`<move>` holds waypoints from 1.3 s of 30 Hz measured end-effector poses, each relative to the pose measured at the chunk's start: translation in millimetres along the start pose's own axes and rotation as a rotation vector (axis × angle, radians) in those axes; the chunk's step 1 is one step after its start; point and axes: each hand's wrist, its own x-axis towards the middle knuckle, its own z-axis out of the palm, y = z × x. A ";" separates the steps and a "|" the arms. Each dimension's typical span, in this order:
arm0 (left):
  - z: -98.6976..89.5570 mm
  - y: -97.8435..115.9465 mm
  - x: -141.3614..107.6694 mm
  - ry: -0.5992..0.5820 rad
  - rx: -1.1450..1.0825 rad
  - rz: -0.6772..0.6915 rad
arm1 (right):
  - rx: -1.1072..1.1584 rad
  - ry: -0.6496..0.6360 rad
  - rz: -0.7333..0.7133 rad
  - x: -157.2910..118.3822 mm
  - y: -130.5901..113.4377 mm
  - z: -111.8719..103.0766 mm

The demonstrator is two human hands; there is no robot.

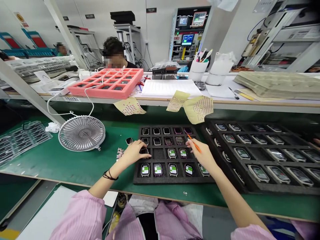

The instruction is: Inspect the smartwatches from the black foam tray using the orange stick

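Note:
A black foam tray [159, 153] lies in front of me, its cells holding square smartwatches, several with lit green-and-white screens, such as this lit smartwatch [172, 170]. At the tray's left side, my left hand [134, 152] has its thumb and fingers closed around the edges of a dark-screened smartwatch [144, 152] in its cell. My right hand [203, 155] grips a thin orange stick [194, 143], slanted over the tray's right part; whether it is a pen or a tool I cannot tell. A loose smartwatch [129, 141] rests on the green bench just beyond my left hand.
More filled black trays [252, 160] are stacked at right. A round grey fan [82, 133] stands at left, near small pinkish pieces [120, 152]. On the shelf above sit a pink foam tray [107, 83] and paper sheets [170, 87]. A person [115, 53] sits beyond it.

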 end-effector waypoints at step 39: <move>53.5 79.3 77.2 -0.208 -0.690 -0.040 | 0.586 -0.091 0.284 10.5 13.5 11.8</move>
